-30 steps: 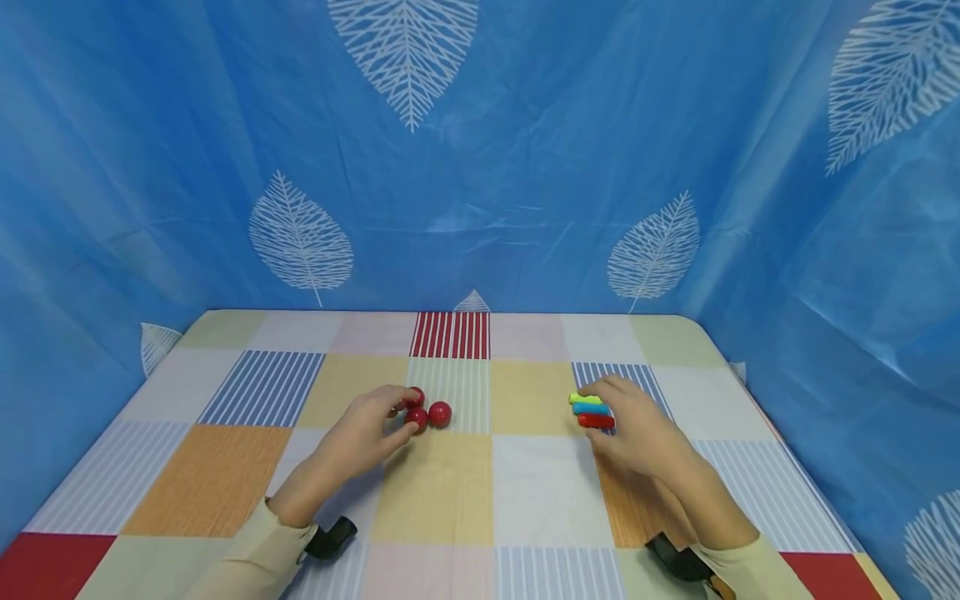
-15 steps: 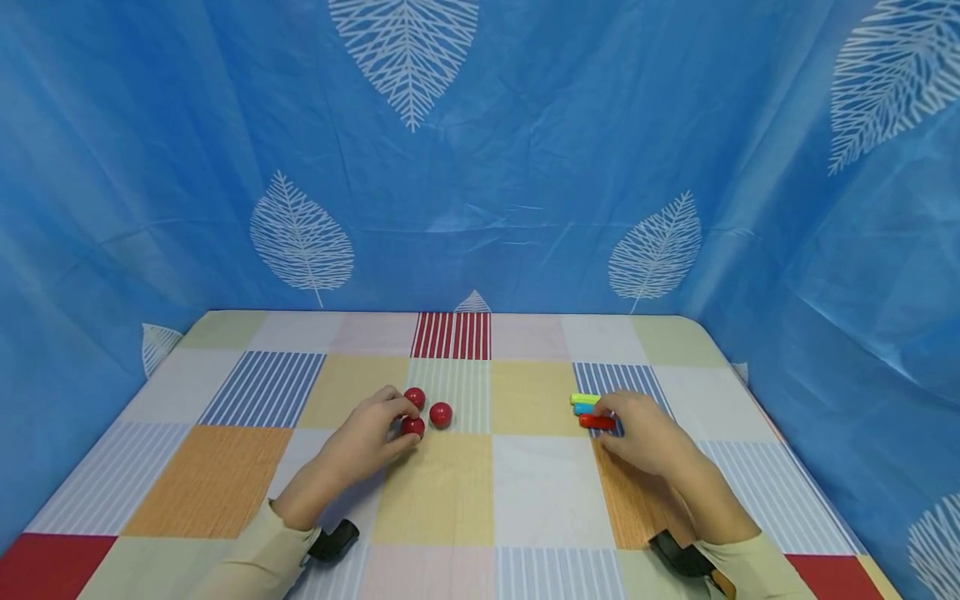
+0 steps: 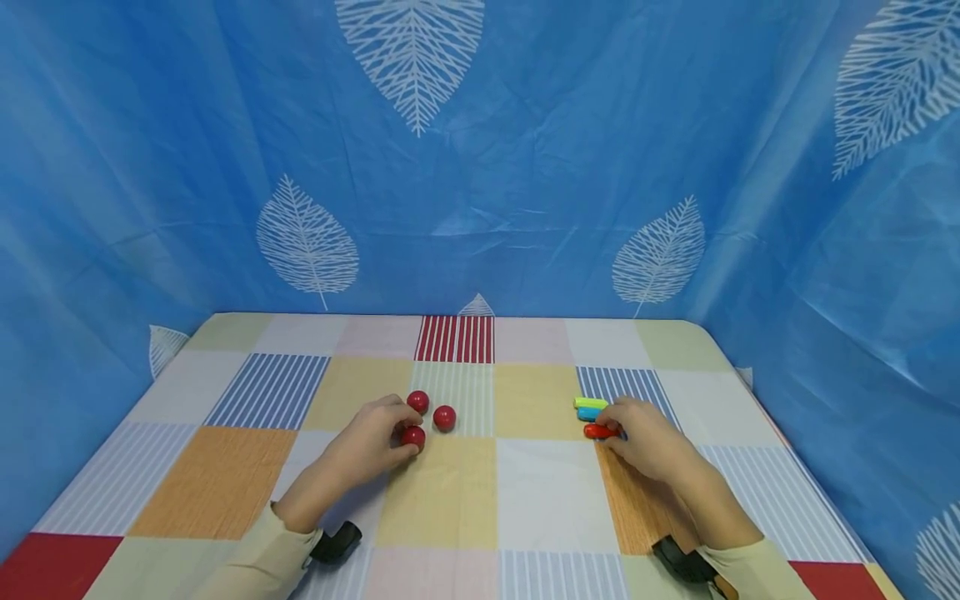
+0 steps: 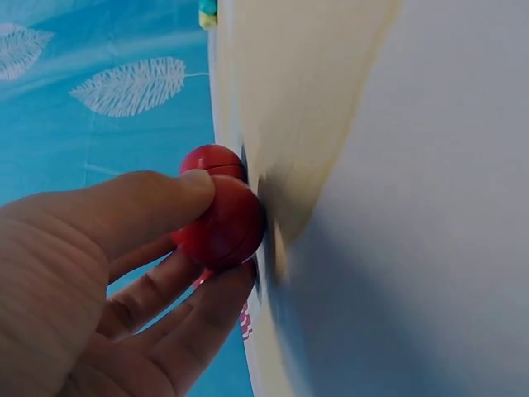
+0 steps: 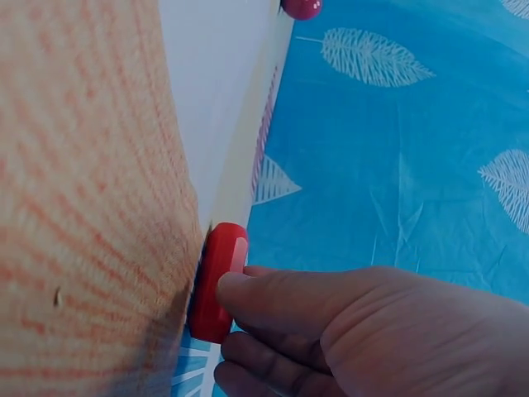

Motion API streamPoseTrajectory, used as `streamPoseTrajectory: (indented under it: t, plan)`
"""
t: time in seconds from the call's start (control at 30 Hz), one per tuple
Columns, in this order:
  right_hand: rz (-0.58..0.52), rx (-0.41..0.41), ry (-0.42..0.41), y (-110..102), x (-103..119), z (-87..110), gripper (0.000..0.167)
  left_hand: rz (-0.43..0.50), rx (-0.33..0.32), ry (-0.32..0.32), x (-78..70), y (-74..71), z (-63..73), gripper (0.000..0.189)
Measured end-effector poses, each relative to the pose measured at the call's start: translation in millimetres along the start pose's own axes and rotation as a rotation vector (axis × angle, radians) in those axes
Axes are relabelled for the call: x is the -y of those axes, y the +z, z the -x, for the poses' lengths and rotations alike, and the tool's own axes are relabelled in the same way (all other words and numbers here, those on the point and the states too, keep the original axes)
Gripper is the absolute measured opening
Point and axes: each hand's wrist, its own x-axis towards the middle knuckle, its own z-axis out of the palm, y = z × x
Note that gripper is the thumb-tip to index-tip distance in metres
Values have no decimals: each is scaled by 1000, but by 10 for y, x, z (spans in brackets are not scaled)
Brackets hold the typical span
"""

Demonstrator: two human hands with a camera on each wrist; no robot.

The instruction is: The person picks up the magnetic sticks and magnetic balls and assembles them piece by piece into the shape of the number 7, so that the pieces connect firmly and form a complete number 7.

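Note:
My left hand (image 3: pixel 369 443) pinches a glossy red ball (image 4: pixel 227 223) between thumb and fingers, low over the cloth. Two more red balls lie just beyond it, one (image 3: pixel 417 402) behind and one (image 3: pixel 444 417) to the right. On the other side, my right hand (image 3: pixel 651 440) pinches a short red stick (image 5: pixel 216 281) with faceted sides, its thumb on the near face. A blue stick (image 3: pixel 588 413) and a yellow-green stick (image 3: pixel 589 402) lie side by side just behind, the blue one's right end partly hidden by the fingers.
A patchwork-patterned cloth (image 3: pixel 457 500) covers the table. Blue curtains (image 3: pixel 480 167) with white leaf prints hang at the back and both sides. Dark wrist devices sit under both forearms, the left one (image 3: pixel 336 543) near the cloth.
My left hand has closed around the nearest ball and drawn it toward me, away from the other two. My right hand has gripped the red stick and pulled it nearer, apart from the blue one.

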Motion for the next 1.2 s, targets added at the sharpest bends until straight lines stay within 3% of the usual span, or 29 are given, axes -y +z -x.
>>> streamPoseTrajectory:
  t: [0.3,0.6,0.83,1.2]
  plan:
    - [6,-19,-3,20,2,3,21,44,92,88,-17,-45,44,26]
    - [-5,66,-3,23,63,-9,22,100,165,141,-81,-68,82,26]
    - [-7,59,-40,30,136,-9,19,83,178,152,-99,-65,79,25]
    - [2,-2,-146,-11,330,-12,21,159,247,133,-176,-50,71,25]
